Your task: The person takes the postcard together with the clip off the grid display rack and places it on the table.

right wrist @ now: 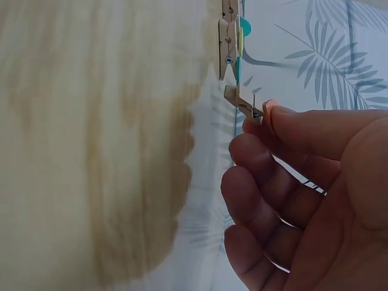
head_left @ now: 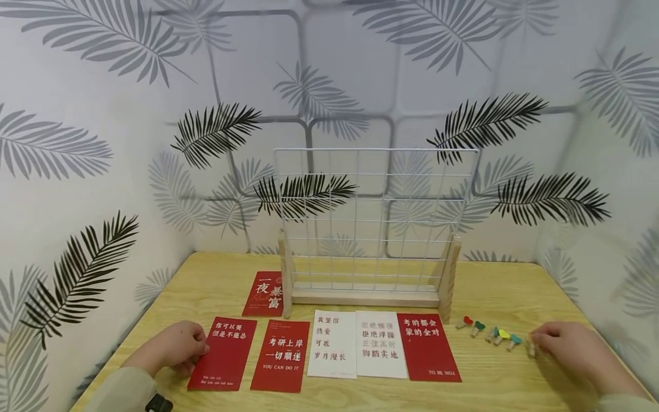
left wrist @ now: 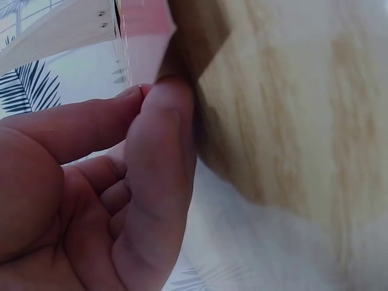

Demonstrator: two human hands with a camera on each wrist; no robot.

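Note:
My left hand (head_left: pixel 177 346) pinches the left edge of a red card (head_left: pixel 223 355) with white writing, at the left end of a row of cards. In the left wrist view the card (left wrist: pixel 145 36) rises from between thumb and forefinger. At the right, my right hand (head_left: pixel 566 346) pinches a small wooden clothespin (right wrist: pixel 244 107) between thumb and forefinger, its other fingers loosely curled. Several more mini clothespins with coloured hearts, such as the yellow one (head_left: pixel 503 333), lie in a slanting line just left of that hand.
Behind the cards stands a white wire grid (head_left: pixel 378 221) on a wooden base (head_left: pixel 360 297). Along its front lie a red card (head_left: pixel 280 366), two white cards (head_left: pixel 332 363) and another red one (head_left: pixel 429 355). One more red card (head_left: pixel 261 297) lies by the grid's left foot.

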